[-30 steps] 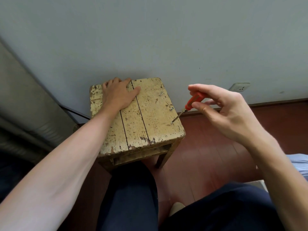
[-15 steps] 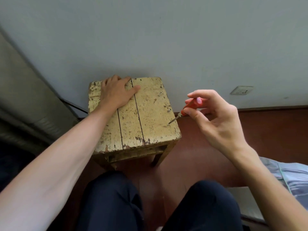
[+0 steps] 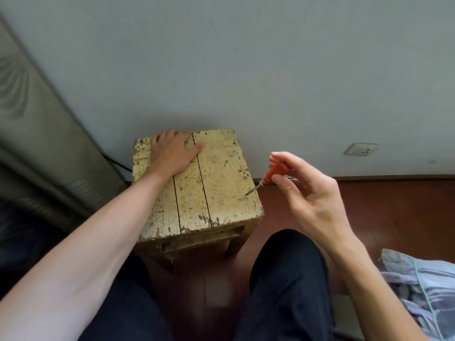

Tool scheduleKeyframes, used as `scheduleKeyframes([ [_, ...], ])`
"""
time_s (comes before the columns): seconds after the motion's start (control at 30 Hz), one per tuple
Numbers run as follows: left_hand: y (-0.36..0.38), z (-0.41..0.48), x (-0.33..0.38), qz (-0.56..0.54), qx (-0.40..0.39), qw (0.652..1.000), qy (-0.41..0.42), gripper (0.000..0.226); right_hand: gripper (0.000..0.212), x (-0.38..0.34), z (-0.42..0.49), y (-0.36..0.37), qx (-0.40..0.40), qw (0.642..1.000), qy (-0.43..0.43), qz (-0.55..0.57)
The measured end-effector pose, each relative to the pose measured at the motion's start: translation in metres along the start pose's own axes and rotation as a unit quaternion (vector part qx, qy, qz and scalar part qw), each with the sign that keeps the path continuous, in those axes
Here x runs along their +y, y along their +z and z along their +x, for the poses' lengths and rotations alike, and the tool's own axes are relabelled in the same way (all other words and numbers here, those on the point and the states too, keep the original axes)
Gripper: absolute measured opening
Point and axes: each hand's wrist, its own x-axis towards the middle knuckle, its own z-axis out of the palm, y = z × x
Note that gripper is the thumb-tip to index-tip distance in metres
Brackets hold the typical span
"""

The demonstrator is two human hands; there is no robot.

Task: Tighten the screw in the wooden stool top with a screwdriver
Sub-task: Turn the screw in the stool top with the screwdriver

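L to R: a grey padded surface leans along the wall at far left; the person's left hand lies flat, fingers spread and released, palm down on the rear-left planks of the wooden stool top, gripping nothing, just pressing to steady it. The stool stands vs. a pale wall, on a red-brown floor, between the person's dark-trousered knees. Near the top's right edge, toward the front corner, sits the screw, small & hard to make out; two more bits of metal hardware show further back along the same edge. The screwdriver, orange handle w/ thin metal shaft, slants down-left, tip at or on the screw head; exact seating can't be told. The right hand pinches the handle w/ thumb & fingertips, remaining fingers loosely curled & partly open, not a full fist. A wall socket & crumpled light-blue cloth lie at far right.

Step in hand, as judged: turning the screw. To do it well, the shaft likely wants raising nearer upright over the screw, w/ firm downward push so the tip doesn't slip out; a fuller grip would give more torque, & the left hand shd keep its weight on the stool.
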Motion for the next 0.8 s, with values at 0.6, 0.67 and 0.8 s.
scheduleKeyframes([
  [0.6,0.003,-0.007,-0.002,-0.009,0.015,0.999,-0.036,0.084,0.034,0.002,0.013,0.024,0.077,0.996,-0.019,-0.035],
  [0.67,0.003,-0.006,-0.002,-0.009,0.013,0.999,-0.034,0.084,0.035,0.002,0.013,0.028,0.106,0.994,-0.010,-0.032],
  [0.8,0.002,-0.006,-0.003,-0.012,0.020,0.999,-0.031,0.086,0.031,0.003,0.011,0.031,0.131,0.990,-0.023,-0.037],
])
